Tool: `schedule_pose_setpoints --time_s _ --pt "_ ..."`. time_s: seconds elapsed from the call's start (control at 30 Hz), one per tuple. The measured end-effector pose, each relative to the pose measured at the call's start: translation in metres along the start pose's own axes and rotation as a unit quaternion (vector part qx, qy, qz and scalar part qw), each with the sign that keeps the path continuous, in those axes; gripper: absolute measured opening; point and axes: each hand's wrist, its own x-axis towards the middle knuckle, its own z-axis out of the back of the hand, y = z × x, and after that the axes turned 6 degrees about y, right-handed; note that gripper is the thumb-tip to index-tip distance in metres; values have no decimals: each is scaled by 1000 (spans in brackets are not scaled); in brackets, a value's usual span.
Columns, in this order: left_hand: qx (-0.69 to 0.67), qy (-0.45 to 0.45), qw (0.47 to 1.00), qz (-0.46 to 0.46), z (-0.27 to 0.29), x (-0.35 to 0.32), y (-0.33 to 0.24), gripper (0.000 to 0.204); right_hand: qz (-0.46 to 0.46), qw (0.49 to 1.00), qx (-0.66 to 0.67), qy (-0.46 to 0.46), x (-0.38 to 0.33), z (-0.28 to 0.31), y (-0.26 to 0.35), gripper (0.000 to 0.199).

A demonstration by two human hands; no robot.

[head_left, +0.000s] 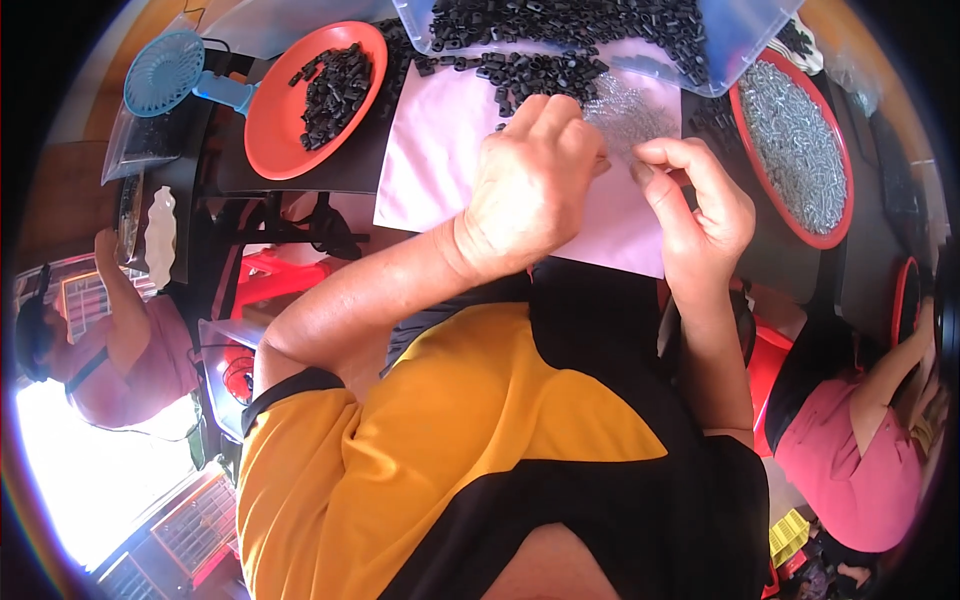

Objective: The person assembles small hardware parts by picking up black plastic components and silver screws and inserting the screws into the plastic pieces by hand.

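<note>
Hovering over a pale pink sheet point(440, 150), the left hand point(530, 185) is curled with its knuckles up, fingers bunched together toward a small heap of silvery screws point(625, 110) at about one o'clock from it; whether anything is pinched inside those fingers cannot be told, since the back of the hand hides them. The right hand point(700, 205) sits just beside it at three o'clock, thumb and forefinger pressed together near the edge of the same heap, and any part between them is too small to make out. At twelve o'clock from the hands a loose scatter of black clips point(530, 70) lies on the sheet's far edge, spilling from beneath a clear bin point(745, 45) filled with more of them. At ten o'clock stands an orange plate point(275, 125) bearing a pile of the same black pieces, and beyond it, further toward ten, a small blue fan point(165, 70). At two o'clock a red tray point(842, 200) holds a bed of silvery screws. Two other people in pink tops sit nearby, one at eight o'clock point(120, 370) and one at four o'clock point(850, 460).
</note>
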Motion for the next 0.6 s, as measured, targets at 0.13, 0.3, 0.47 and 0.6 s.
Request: schedule_pose_setpoints --time_s 0.13,0.3,0.47,0.6 --pt "-386 0 896 219 25 0 -15 6 -31 988 144 34 7 -15 5 16" --pt "-614 11 673 412 40 -6 -13 15 3 993 103 57 8 -30 7 16" --pt "-628 -1 653 422 41 -9 -11 15 58 997 39 30 10 -40 10 15" --pt "-634 -40 628 448 37 -10 -15 12 127 991 -40 -7 13 -43 8 17"
